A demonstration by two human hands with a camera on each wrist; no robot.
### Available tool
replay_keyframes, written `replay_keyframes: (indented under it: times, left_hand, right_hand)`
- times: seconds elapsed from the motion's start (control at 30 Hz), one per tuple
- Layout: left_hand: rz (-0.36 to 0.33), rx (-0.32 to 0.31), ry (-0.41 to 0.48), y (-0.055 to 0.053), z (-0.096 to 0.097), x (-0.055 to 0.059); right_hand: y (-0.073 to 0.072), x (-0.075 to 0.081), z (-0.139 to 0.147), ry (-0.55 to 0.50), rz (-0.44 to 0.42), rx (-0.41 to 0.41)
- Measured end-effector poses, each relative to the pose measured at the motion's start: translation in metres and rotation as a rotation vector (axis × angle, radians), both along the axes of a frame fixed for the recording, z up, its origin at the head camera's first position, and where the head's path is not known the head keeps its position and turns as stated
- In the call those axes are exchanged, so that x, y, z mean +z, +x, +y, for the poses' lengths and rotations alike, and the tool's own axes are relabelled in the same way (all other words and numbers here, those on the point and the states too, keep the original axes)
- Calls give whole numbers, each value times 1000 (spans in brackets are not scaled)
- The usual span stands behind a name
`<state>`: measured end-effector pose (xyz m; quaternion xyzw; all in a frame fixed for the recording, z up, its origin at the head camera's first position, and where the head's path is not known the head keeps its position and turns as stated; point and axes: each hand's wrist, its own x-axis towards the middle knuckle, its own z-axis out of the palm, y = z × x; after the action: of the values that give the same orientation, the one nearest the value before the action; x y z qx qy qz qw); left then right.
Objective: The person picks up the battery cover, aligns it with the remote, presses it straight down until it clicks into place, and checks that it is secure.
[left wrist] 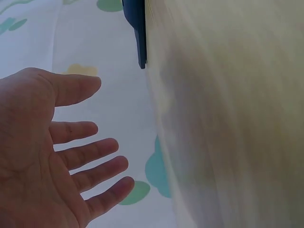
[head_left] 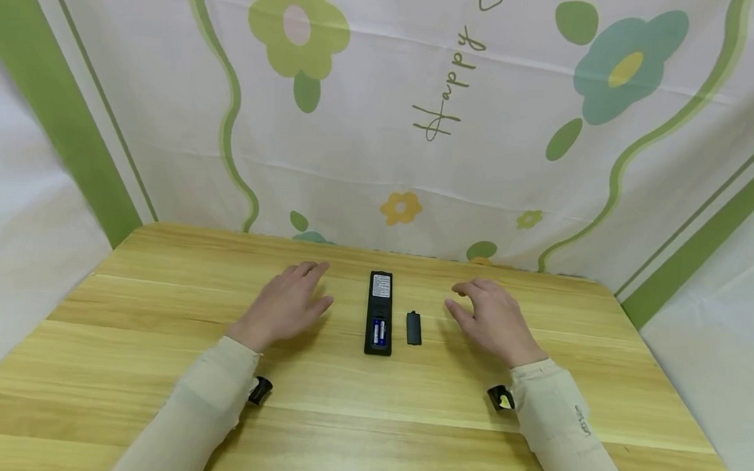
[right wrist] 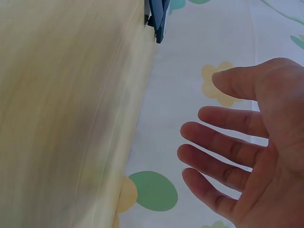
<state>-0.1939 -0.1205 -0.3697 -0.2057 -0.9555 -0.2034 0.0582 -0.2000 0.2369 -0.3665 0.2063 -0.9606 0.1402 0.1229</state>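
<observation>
two blue-and-white batteries [head_left: 382, 332] in white-labelled black remote [head_left: 380, 305] | dark cover [head_left: 414, 329] beside | left hand [head_left: 286, 303], right hand [head_left: 493, 318]: fingers loosely extended

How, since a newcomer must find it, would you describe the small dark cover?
On the wooden table lies a long black remote. Just right of it, not touching, is the small dark cover: much shorter, and without the remote's batteries.

Free room separates left hand [head_left: 282, 304] and remote [head_left: 380, 312]; the battery cover [head_left: 414, 328] lies between remote and right hand [head_left: 493, 318].
</observation>
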Motion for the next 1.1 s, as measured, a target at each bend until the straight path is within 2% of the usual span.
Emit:
replay_keyframes:
  times: [0.4, 0.7, 0.87, 1.1]
  left_hand:
    - [-66, -63, 1, 1, 18, 2]
    - [-240, -140, -48, 5, 45, 2]
    - [-334, -176, -77, 8, 52, 2]
    - [-368, -193, -124, 10, 56, -3]
  right_hand:
    - [1, 2, -3, 6, -31, 28]
    - [3, 1, -9, 27, -84, 59]
    - [4, 2, -11, 33, -105, 57]
    - [6, 2, -13, 37, -130, 72]
